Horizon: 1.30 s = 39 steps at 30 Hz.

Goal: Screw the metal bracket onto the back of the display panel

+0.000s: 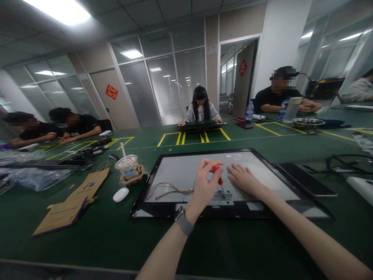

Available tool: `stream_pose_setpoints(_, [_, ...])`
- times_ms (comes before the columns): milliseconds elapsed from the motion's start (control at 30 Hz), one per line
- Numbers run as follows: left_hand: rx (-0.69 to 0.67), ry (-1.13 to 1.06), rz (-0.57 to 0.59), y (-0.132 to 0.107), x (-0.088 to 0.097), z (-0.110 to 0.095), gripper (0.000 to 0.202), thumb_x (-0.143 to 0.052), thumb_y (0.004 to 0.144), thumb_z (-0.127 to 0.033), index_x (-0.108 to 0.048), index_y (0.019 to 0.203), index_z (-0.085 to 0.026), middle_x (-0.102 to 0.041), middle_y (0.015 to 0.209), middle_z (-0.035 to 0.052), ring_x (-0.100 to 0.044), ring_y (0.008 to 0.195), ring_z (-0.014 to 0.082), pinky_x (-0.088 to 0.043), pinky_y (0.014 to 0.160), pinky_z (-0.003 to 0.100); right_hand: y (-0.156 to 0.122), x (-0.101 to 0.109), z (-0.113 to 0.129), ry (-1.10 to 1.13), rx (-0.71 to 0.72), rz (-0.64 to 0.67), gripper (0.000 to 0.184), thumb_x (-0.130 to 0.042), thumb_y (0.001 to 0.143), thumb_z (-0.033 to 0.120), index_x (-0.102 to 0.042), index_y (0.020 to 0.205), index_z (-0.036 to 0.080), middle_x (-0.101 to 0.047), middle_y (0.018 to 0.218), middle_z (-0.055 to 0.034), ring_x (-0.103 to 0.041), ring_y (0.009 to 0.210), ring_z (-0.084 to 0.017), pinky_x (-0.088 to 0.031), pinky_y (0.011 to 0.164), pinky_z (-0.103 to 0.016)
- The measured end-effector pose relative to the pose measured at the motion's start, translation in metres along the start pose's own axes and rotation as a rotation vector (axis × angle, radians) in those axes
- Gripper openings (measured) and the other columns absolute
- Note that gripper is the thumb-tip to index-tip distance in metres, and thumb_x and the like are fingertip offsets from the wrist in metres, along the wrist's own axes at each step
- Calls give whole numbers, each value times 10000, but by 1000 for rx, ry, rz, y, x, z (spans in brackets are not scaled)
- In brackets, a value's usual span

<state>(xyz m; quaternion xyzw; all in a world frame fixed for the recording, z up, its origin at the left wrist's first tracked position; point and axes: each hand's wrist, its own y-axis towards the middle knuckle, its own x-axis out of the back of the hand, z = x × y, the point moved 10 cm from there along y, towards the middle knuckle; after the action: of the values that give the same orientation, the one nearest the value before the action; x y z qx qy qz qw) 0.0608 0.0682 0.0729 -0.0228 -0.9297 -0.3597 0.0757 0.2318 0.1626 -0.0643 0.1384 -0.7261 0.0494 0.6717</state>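
A large flat display panel (pixel 180 167) with a grey metal back and black frame lies on the green table. My left hand (pixel 204 179) grips the handle of an orange screwdriver (pixel 220 179), held nearly upright. Its shaft points down at a small metal bracket (pixel 225 198) near the panel's front edge; I cannot make out a screw at the tip. My right hand (pixel 244 179) lies flat on the metal back, fingers stretched out, just right of the screwdriver. Thin coloured wires (pixel 171 189) run across the panel to the left.
Left of the panel are a white mouse (pixel 121 194), an iced drink cup (pixel 128 167) in a cardboard holder, and a brown paper bag (pixel 72 202). A black tablet-like slab (pixel 305 179) and cables (pixel 346 161) lie right. Opposite, a person holds another panel (pixel 202 126).
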Motion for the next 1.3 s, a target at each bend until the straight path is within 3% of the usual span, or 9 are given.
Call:
stream_pose_setpoints(167, [-80, 25, 76, -5, -9, -14, 319, -372, 1012, -220, -631, 1197, -201, -614, 1132, 90, -611, 1030, 187, -495, 925, 348, 1, -1, 0, 14, -2, -14, 564, -243, 998, 370, -414, 1492, 156, -390, 1544, -177, -354, 1401, -360, -327, 1082, -583])
stream_pose_setpoints(367, [-185, 165, -14, -9, -3, -23, 166, -579, 933, -281, -697, 1020, -203, -568, 927, 46, -570, 820, 155, -510, 783, 300, -1, 0, 2, 14, 27, -26, 537, -229, 1003, 356, -461, 1461, 199, -408, 1537, -159, -356, 1400, -355, -323, 1074, -603])
stream_pose_setpoints(467, [-157, 170, -36, -9, 0, -21, 201, -578, 935, -340, -708, 979, -194, -526, 926, 43, -546, 816, 153, -507, 762, 300, -1, 0, 2, 32, 30, -24, 537, -230, 1006, 375, -460, 1461, 208, -405, 1538, -159, -347, 1406, -349, -316, 1078, -601])
stream_pose_setpoints(633, [-100, 74, 1, -6, 0, -18, 328, -374, 1015, -241, -657, 1174, -193, -578, 1037, 77, -582, 919, 166, -487, 831, 313, 1, -1, -2, 56, 0, -30, 571, -244, 991, 387, -426, 1484, 165, -397, 1538, -180, -362, 1396, -358, -313, 1084, -596])
stream_pose_setpoints(733, [-86, 64, -33, -4, 3, -16, 255, -488, 972, -231, -670, 1146, -188, -599, 956, 55, -587, 871, 161, -478, 809, 297, 2, -2, -3, 59, 6, -38, 582, -234, 983, 390, -425, 1485, 167, -398, 1540, -174, -357, 1398, -358, -314, 1083, -599])
stream_pose_setpoints(933, [-1, -4, -146, -3, 12, 0, 93, -722, 822, -268, -729, 867, -187, -515, 840, 8, -541, 759, 136, -472, 755, 278, 3, -6, -5, 79, 13, -48, 586, -219, 979, 400, -429, 1485, 192, -402, 1540, -163, -366, 1393, -354, -310, 1083, -605])
stream_pose_setpoints(1067, [48, -26, -110, -2, 10, 2, 174, -591, 921, -283, -734, 959, -190, -531, 895, 32, -554, 796, 138, -465, 751, 265, 3, -5, -4, 63, 16, -62, 581, -224, 981, 392, -440, 1474, 172, -407, 1532, -181, -372, 1386, -362, -321, 1070, -609])
stream_pose_setpoints(1200, [57, -127, -41, 0, 5, 2, 291, -436, 993, -263, -676, 1133, -176, -610, 940, 58, -591, 888, 158, -461, 845, 294, 2, -4, -3, 57, 8, -56, 573, -240, 987, 388, -438, 1474, 160, -402, 1534, -184, -366, 1390, -362, -317, 1074, -604])
stream_pose_setpoints(1300, [89, -189, -28, 1, 4, 6, 289, -445, 987, -284, -694, 1076, -167, -644, 969, 75, -604, 951, 177, -460, 886, 313, 2, -4, -3, 60, -4, -34, 575, -235, 993, 396, -421, 1485, 164, -393, 1543, -171, -354, 1399, -355, -313, 1086, -585])
